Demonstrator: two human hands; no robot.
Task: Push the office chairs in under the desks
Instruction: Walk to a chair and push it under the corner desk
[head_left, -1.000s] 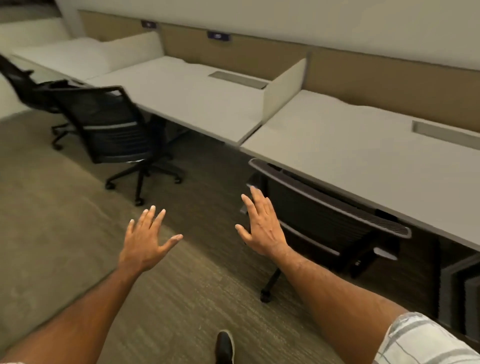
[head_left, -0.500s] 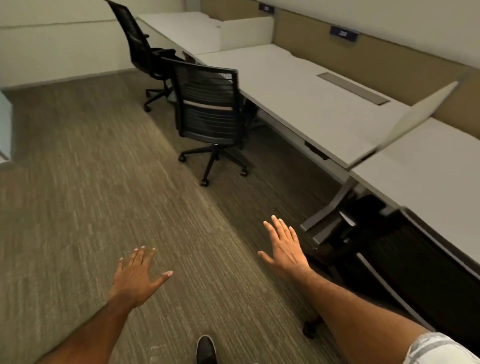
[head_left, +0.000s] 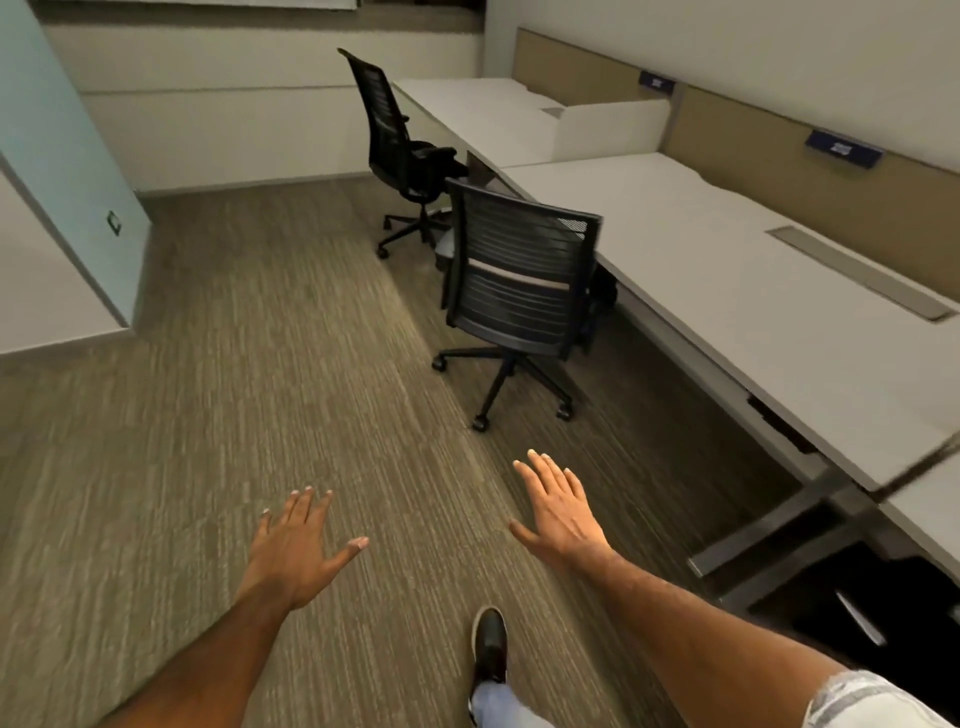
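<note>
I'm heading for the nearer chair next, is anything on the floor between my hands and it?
Nothing visible. Only bare carpet lies between the left hand, the right hand and the nearer chair, which stands out from the desk.

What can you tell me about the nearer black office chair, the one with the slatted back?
The nearer chair is black, with a slatted mesh back crossed by one pale band, and a five-star base on castors. It stands upright on the carpet, back toward the camera, seat partly under the white desk edge, not fully in. Neither hand touches it.
</note>
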